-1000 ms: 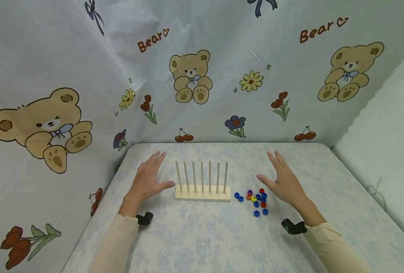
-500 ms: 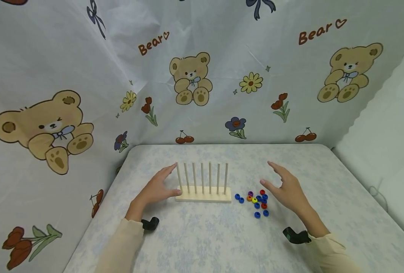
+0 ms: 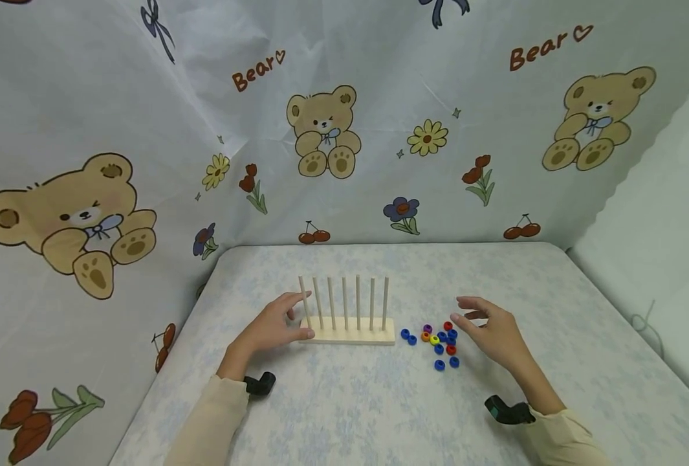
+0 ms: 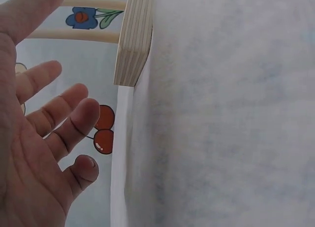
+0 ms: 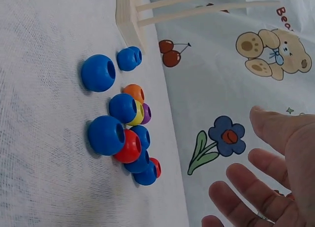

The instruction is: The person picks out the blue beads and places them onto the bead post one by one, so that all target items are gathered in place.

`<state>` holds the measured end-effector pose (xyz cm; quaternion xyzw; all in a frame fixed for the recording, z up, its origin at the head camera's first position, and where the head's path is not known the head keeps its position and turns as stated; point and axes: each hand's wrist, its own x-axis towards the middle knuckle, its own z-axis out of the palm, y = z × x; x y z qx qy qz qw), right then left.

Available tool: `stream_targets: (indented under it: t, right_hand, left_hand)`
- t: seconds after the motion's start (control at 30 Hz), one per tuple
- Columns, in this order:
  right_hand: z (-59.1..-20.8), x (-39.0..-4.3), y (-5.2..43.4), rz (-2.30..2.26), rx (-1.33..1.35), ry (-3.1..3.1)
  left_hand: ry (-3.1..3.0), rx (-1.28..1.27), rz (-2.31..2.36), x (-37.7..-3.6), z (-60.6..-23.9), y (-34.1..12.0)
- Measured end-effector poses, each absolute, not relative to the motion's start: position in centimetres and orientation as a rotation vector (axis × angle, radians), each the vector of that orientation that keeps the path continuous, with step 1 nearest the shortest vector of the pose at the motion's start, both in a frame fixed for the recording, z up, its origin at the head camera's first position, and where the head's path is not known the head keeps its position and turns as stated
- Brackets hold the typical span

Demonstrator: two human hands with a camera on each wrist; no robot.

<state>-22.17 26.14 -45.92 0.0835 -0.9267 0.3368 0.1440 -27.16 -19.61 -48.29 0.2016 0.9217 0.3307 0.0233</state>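
A pale wooden peg rack point(image 3: 350, 333) with several upright rods stands mid-table. My left hand point(image 3: 271, 323) is at its left end, thumb by the front of the base and fingers behind the end rod. In the left wrist view, loosely bent fingers point(image 4: 74, 123) show beside the base's end point(image 4: 133, 45), with a gap between. Whether the thumb touches the rack cannot be told. Right of the rack lie several round beads with holes, mostly blue point(image 5: 106, 135), plus red point(image 5: 129, 146), orange point(image 5: 133, 93), yellow and purple. My right hand point(image 3: 492, 333) hovers beside them, fingers relaxed, holding nothing.
A pale patterned cloth covers the table point(image 3: 332, 414). Behind it hangs a white sheet point(image 3: 367, 200) printed with bears and flowers. A white surface point(image 3: 658, 259) rises at the right, with a thin cable point(image 3: 649, 327) near the table's edge.
My left hand has moved right to the rack's left end. The right hand has sunk slightly and its fingers have bent more. Rack and beads look unmoved.
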Motion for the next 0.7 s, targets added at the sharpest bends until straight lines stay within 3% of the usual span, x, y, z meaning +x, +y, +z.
stream_targets:
  t: [0.7]
  right_hand:
    - [-48.2,-23.0,27.2,1.273,-0.057,-2.914]
  left_hand:
    - [2.758,0.59,1.019,-27.4,-49.6,-20.0]
